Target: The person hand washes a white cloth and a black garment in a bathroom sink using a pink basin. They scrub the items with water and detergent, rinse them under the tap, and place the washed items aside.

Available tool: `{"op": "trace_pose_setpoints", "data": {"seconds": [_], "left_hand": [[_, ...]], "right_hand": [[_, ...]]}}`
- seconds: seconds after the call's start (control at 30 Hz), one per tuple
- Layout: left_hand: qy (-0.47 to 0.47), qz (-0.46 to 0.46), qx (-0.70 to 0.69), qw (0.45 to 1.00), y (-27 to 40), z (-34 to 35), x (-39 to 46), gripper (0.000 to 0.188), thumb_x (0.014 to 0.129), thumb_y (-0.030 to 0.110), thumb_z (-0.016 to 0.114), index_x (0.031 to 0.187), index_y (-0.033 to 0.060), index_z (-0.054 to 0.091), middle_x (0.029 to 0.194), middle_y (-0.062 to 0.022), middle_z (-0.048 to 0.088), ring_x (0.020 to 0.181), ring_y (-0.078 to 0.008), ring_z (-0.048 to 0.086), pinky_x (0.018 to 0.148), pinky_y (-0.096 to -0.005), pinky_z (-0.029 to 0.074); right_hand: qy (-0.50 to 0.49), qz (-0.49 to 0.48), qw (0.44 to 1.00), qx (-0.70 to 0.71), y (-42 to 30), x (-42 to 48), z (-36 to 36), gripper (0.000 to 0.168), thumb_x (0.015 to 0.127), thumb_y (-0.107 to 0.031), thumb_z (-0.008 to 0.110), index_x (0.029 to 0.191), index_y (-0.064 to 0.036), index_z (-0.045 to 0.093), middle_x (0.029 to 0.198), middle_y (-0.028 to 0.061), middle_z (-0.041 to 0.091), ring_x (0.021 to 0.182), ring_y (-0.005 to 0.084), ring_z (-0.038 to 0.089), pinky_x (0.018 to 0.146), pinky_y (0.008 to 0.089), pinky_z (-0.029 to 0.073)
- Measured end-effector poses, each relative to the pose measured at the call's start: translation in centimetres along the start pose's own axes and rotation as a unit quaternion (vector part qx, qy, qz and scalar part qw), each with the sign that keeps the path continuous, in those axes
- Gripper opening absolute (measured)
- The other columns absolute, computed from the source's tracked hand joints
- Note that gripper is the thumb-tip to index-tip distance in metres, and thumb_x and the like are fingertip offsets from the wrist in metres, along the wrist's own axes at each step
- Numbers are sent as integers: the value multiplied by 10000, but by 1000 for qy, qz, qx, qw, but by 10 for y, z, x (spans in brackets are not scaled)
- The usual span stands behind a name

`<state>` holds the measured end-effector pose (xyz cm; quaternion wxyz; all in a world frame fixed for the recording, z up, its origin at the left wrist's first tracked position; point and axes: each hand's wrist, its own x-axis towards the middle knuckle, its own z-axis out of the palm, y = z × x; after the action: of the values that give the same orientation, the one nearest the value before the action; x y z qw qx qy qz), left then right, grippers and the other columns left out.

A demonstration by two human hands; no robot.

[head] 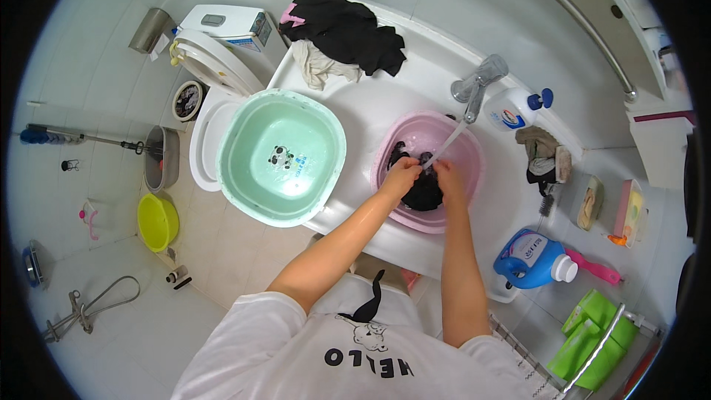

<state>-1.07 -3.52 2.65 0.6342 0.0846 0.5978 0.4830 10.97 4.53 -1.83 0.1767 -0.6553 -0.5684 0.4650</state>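
A wet piece of black cloth (423, 195) lies in the pink plastic basin (473, 178), which sits in the white sink. My left hand (401, 176) pinches its upper part from the left side. From the right, my right hand (449, 176) grips the same cloth, fingertips close to the left ones. Between the hands, a stream of water (451, 140) falls from the chrome faucet (479, 86) onto the fabric. How far the cloth is folded under my fingers is hidden.
Left of the sink is a mint-green basin (261, 161), partly over the toilet (206, 150). Black clothing (350, 30) and a pale cloth (322, 64) lie at the back. To the right are a white pump bottle (508, 108), small cloths (539, 150) and a blue detergent bottle (525, 261).
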Motion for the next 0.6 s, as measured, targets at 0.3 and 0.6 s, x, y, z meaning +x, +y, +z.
{"op": "trace_pose_setpoints", "data": {"seconds": [0.3, 0.6], "left_hand": [[-28, 100, 60, 993, -72, -14, 12, 325, 794, 186, 514, 1066, 9, 497, 1043, -120, 533, 952, -195, 494, 804, -304, 383], [-25, 261, 248, 932, -120, -31, 10, 398, 778, 221, 560, 1108, 25, 454, 1011, -119, 532, 964, -227, 488, 843, -335, 379]], "right_hand": [[-190, -167, 968, -1, -115, -80, 72, 510, 719, -340, 633, 1068, 6, 496, 862, 146, 608, 770, 238, 592, 692, 313, 461], [-222, -5, 969, 109, -129, -110, 66, 397, 655, -98, 541, 1031, 26, 509, 859, 133, 576, 751, 210, 576, 583, 319, 485]]}}
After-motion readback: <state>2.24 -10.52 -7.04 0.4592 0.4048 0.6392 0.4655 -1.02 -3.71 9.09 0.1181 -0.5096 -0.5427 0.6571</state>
